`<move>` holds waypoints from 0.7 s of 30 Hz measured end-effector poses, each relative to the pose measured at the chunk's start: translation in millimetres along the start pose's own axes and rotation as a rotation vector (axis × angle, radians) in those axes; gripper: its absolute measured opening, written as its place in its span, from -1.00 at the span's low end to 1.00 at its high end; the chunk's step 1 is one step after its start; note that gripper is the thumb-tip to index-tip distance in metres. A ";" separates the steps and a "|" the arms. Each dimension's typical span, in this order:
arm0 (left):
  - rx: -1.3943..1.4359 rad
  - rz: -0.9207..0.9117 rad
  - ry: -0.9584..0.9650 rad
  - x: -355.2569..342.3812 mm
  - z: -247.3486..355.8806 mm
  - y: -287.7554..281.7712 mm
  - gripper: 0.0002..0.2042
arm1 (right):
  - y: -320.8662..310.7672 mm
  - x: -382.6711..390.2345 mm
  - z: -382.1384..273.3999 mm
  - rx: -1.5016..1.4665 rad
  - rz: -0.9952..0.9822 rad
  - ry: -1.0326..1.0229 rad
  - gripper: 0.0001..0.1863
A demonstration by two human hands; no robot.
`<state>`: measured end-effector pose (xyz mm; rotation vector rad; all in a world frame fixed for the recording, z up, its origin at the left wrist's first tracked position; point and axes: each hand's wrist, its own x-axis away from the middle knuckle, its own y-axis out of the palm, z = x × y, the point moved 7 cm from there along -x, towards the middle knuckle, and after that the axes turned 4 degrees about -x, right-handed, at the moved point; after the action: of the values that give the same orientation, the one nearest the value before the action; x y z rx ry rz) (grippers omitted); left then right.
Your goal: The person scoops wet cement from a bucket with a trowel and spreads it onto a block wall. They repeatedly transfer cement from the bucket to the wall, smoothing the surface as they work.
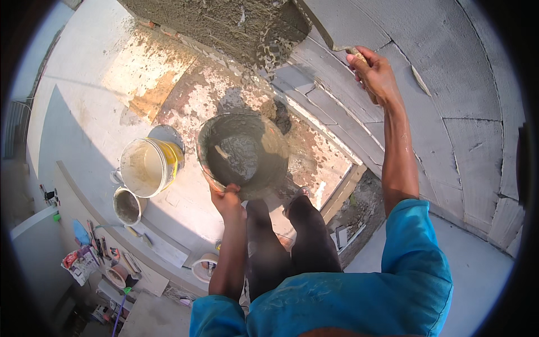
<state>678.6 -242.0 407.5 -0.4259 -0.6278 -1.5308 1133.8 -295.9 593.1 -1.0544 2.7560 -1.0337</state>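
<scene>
My right hand (pixel 375 76) is wrapped round the handle of a trowel (pixel 340 49), raised at the wall. The trowel's long thin edge runs up and left, beside wet grey mortar (pixel 224 28) spread on the wall. With my left hand (pixel 227 201) I grip the near rim of a dark, round bucket (pixel 274 147). The bucket is tilted toward me, just above my legs. Wet grey mortar (pixel 242 160) lies inside it, with a small pale piece on top. Whether the bucket's base rests on anything is hidden.
Bare grey blockwork (pixel 449 84) rises at the right. A white-and-yellow bucket (pixel 168 160) and a smaller pail (pixel 128 206) stand left of me. Another small container (pixel 205 267) sits near my left forearm. Several hand tools (pixel 101 244) lie lower left. The splattered board (pixel 193 92) has a ledge edge.
</scene>
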 end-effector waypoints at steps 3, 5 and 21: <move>0.023 -0.121 0.084 22.6 15.5 3.1 -0.26 | -56.8 68.2 -65.9 0.129 0.102 -0.247 -0.38; 0.000 -0.104 0.152 50.9 50.1 28.4 -0.25 | -19.2 104.8 -64.2 0.413 -0.183 -0.289 -0.47; 0.112 -0.105 0.223 85.2 126.6 65.6 -0.41 | 9.9 191.4 -99.6 0.472 -0.112 -0.446 -0.65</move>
<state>724.1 -229.0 566.7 -0.1361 -0.5644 -1.6071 956.6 -347.5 705.2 -1.1866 1.9975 -1.2017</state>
